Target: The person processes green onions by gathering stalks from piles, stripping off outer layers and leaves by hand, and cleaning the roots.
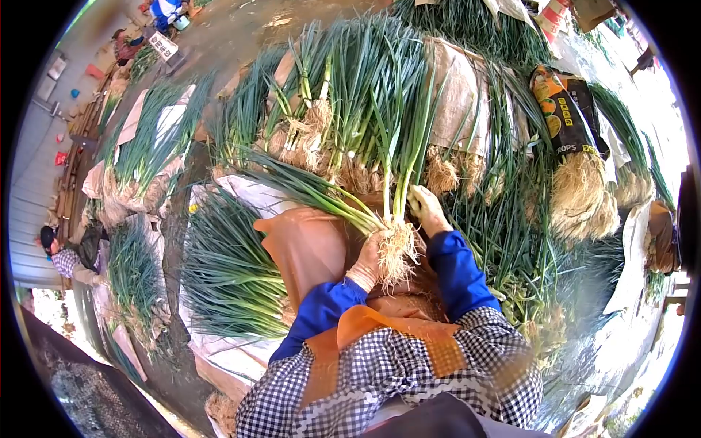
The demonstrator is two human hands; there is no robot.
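Observation:
Green onions (358, 214) with pale stalks and a tangle of whitish roots are held above my lap. My left hand (369, 259) is closed round the lower stalks, just beside the roots. On the right, my right hand (427, 209) is up against the upright stalks, its fingers bent; whether it grips one of them is unclear. Both hands look pale and partly gloved. An orange-brown apron (303, 244) spreads beneath them. A pile of green onions (234, 266) lies left of the apron, roots toward me.
Bundles of onions (358, 95) stand ahead, with a sack (456, 95) among them. A black printed bag (569, 117) wraps roots at right. More onions (146, 146) lie at left. A person (66, 259) sits at far left; others are at upper left.

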